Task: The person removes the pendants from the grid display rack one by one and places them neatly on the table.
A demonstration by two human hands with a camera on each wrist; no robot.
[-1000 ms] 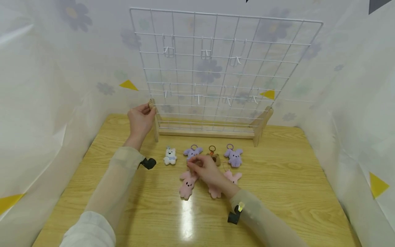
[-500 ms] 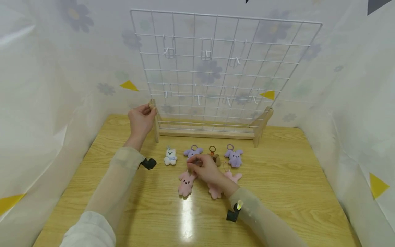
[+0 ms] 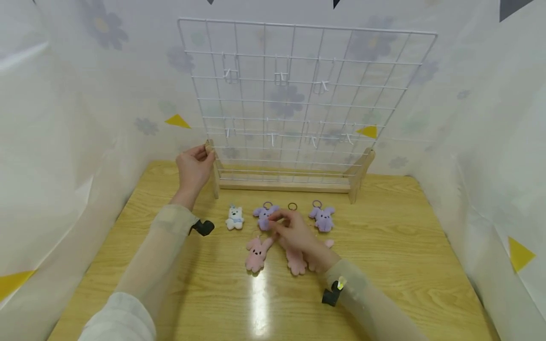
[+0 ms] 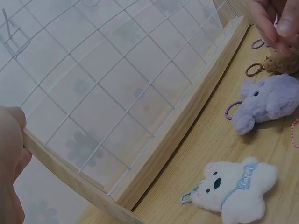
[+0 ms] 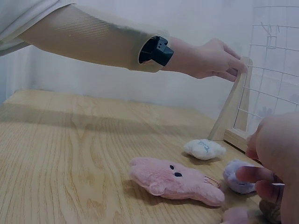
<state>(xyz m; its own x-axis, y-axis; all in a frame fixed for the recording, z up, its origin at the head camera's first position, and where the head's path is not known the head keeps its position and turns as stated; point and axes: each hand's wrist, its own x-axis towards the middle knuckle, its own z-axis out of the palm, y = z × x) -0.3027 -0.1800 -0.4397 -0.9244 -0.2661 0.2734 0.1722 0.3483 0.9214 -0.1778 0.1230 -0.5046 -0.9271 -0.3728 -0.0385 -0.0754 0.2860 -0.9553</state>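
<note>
My left hand [image 3: 194, 168] pinches the top of the left upright of a wooden stand [image 3: 286, 185], which bears a white wire grid [image 3: 279, 101]. My right hand [image 3: 298, 233] hovers with loosely bent fingers over the plush keychains; nothing shows between its fingertips. Just left of it lies a pink bunny keychain [image 3: 256, 255], seen closer in the right wrist view. A second pink plush [image 3: 296, 263] and a third are partly covered by the hand. Behind the fingers is a purple plush keychain [image 3: 263, 219]. A brown plush [image 4: 282, 61] shows beneath the hand in the left wrist view.
A white bear keychain [image 3: 234, 219] lies at the row's left end, another purple plush keychain [image 3: 323, 219] at its right end. Several white hooks [image 3: 281, 77] stick out from the grid in two rows. Sheeting with flowers hangs behind the wooden table [image 3: 401, 265].
My right hand first nudges the left pink bunny slightly leftward, then leaves it and shifts right, uncovering its ring. The left hand keeps its place on the stand. The head view tilts slightly.
</note>
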